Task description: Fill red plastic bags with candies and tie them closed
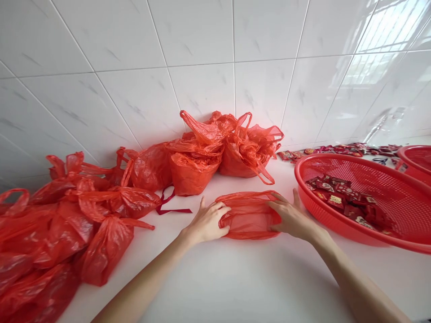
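A thin red plastic bag [249, 216] lies on the white table in front of me, its mouth spread wide between my hands. On its left side, my left hand [208, 220] holds the rim with curled fingers. The opposite side is held by my right hand [292, 216], whose fingertips reach over the edge into the mouth. I see no contents inside the bag. Just right of my right hand stands a red perforated plastic basket [380, 168] with small dark red printed packets [346, 197] in it.
Several knotted, filled red bags [107, 246] are heaped at the left. Bunches of red bags [197, 172] stand against the tiled wall [202, 89], near a dark red ribbon [173, 210]. More packets [336, 149] lie behind the basket; a second red basket [417, 157] is at the far right.
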### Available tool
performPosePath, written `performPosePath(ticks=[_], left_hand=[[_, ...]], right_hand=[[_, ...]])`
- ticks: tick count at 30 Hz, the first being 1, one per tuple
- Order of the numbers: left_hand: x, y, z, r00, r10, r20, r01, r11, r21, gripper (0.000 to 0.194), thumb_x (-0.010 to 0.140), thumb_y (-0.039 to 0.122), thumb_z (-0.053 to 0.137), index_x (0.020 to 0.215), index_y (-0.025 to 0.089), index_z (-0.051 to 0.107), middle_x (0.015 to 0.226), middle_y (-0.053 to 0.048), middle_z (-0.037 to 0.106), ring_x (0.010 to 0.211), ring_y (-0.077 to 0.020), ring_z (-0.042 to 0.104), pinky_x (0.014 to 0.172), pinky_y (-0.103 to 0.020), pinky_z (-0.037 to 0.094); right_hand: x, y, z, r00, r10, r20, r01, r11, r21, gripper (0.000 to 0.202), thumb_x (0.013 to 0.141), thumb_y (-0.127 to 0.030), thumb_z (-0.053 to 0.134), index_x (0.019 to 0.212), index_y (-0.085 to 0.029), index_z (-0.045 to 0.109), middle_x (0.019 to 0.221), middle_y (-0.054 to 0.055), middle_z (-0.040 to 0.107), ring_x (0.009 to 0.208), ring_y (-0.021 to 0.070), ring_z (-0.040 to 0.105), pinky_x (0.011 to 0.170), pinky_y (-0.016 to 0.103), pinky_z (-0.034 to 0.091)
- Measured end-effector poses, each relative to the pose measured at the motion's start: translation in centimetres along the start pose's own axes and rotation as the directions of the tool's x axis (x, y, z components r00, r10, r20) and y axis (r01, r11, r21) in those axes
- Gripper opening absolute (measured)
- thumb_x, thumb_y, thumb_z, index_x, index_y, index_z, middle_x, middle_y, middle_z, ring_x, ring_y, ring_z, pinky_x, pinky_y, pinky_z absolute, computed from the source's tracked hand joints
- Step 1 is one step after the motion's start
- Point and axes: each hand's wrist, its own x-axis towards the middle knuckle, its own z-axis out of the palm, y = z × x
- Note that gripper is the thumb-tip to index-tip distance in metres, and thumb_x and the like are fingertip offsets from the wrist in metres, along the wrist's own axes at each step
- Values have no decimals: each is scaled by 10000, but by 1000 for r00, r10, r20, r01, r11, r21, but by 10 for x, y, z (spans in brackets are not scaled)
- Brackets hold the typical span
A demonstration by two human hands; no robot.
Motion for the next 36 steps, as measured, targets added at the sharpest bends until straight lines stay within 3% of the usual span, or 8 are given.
performPosePath(ticks=[4,8,12,17,21,26,30,36], left_hand=[[-3,-5,7,998,37,-41,-38,999,-27,513,782,227,686,1292,245,634,1306,-91,675,1243,-309,603,1231,-682,77],[-3,-12,22,968,171,-183,-192,977,-99,325,867,220,636,1186,247,689,1207,-65,723,1188,-274,629,1214,-716,18],[0,-17,39,935,174,-308,-221,967,-125,192,964,262,544,939,236,733,1059,-37,756,1135,-250,655,1207,-726,24],[1,-18,48,936,138,-325,-192,971,-140,138,898,210,579,778,201,646,1085,-47,720,1079,-240,685,1198,-745,77],[0,-19,50,934,125,-333,-184,971,-151,50,877,202,584,892,212,631,1094,-45,712,1095,-245,685,1208,-731,92],[1,-20,52,925,146,-351,-198,973,-117,322,899,228,565,1216,236,619,1185,-75,691,1119,-258,673,1233,-693,72],[2,-21,54,925,131,-357,-175,980,-94,263,906,249,556,1144,227,666,1157,-71,682,1076,-259,681,1233,-698,58],[3,-22,55,916,145,-373,-188,979,-80,249,900,237,552,1119,232,669,1139,-70,687,1075,-254,680,1238,-685,86]], right_hand=[[1,0,1,993,-82,-80,84,996,24,297,783,-153,660,1073,-212,692,1185,132,728,1409,383,463,1166,773,-29],[5,2,10,973,-144,-178,149,989,17,220,813,-132,610,996,-222,692,1073,104,758,1322,373,554,1177,773,17],[8,7,16,986,-119,-115,119,993,-8,229,807,-212,698,1036,-219,694,1107,125,751,1363,437,501,1142,824,2],[8,15,14,999,-22,-28,22,999,23,394,784,-321,774,1157,-227,690,1244,140,710,1415,465,432,1120,829,-82],[7,15,11,999,-35,-21,36,999,36,429,771,-336,773,1183,-248,692,1255,126,706,1418,476,419,1123,830,-64],[6,8,10,995,-70,-67,68,997,-19,349,823,-243,689,1171,-265,689,1166,113,734,1375,424,477,1165,777,-30],[5,6,11,991,-65,-119,51,992,-118,267,831,-133,563,1042,-230,697,1007,108,749,1259,369,565,1165,764,-27],[6,10,17,989,-19,-147,-5,987,-162,319,754,-28,472,920,-210,675,938,93,741,1173,312,593,1161,767,-20]])
